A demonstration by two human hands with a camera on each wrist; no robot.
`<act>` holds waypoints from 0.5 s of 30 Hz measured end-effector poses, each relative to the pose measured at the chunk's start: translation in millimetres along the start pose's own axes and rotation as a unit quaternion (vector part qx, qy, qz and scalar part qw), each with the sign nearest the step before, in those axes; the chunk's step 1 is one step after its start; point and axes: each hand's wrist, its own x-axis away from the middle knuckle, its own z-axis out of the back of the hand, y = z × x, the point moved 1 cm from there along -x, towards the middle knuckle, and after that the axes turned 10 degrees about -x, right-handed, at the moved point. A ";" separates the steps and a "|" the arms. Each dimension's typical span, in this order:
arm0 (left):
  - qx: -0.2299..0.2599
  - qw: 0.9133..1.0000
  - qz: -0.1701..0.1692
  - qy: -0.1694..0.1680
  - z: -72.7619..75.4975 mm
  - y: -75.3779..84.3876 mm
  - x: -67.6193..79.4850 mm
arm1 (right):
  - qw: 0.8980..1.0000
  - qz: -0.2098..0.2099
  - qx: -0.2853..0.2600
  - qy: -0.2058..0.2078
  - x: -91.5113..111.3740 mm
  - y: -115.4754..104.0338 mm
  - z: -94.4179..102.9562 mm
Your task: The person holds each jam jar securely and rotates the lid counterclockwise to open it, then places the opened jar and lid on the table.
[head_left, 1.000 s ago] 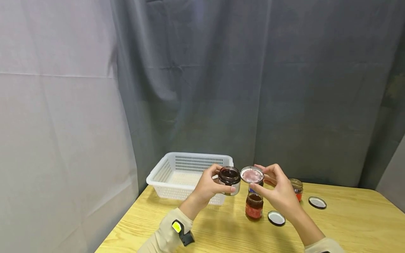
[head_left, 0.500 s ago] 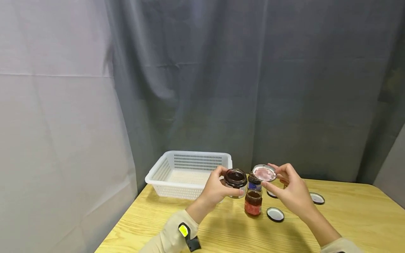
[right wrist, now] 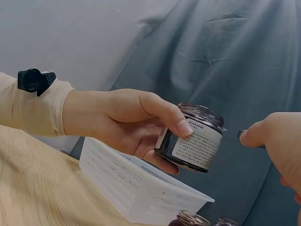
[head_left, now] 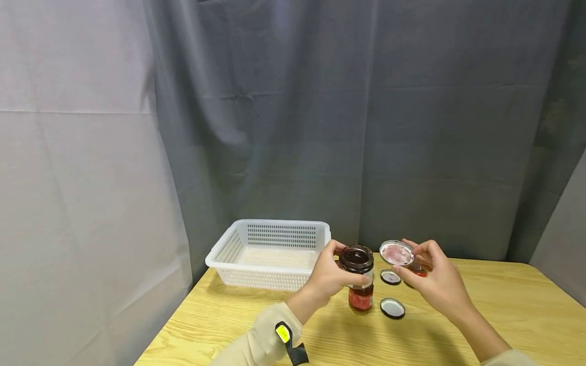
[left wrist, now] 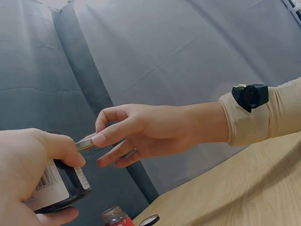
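Observation:
My left hand point(head_left: 330, 274) grips an uncovered dark glass jar point(head_left: 357, 260) with a white label, thumb in front and fingers round its side. The jar is held up nearly upright, its open mouth showing dark contents. To its right, my right hand point(head_left: 440, 279) pinches a round lid point(head_left: 396, 253) by the edge, its pink-smeared inner face toward the head camera. Below the held jar stands an open red-labelled jar point(head_left: 360, 300), its top hidden in the head view. In the right wrist view the white label point(right wrist: 197, 148) carries small print.
A white perforated basket point(head_left: 261, 279) stands at the back left of the wooden table point(head_left: 238, 315). Two lids lie inner side up, a farther one point(head_left: 390, 277) and a nearer one point(head_left: 392, 308). Another red-labelled jar point(head_left: 419, 270) is partly hidden behind my right hand.
Both hands have moved right, the lid farther than the jar, so the gap between them is wider. The held jar now covers the blue-labelled jar and the top of the red-labelled one.

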 end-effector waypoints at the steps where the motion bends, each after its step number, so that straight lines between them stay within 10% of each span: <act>1: -0.004 1.000 0.000 0.000 -2.5 0.4 -0.1 | 1.000 0.000 0.004 0.002 0.5 0.6 1.5; 15: -0.016 1.000 0.011 0.006 -46.1 17.2 1.4 | 0.997 -0.023 0.069 0.035 10.2 18.1 29.8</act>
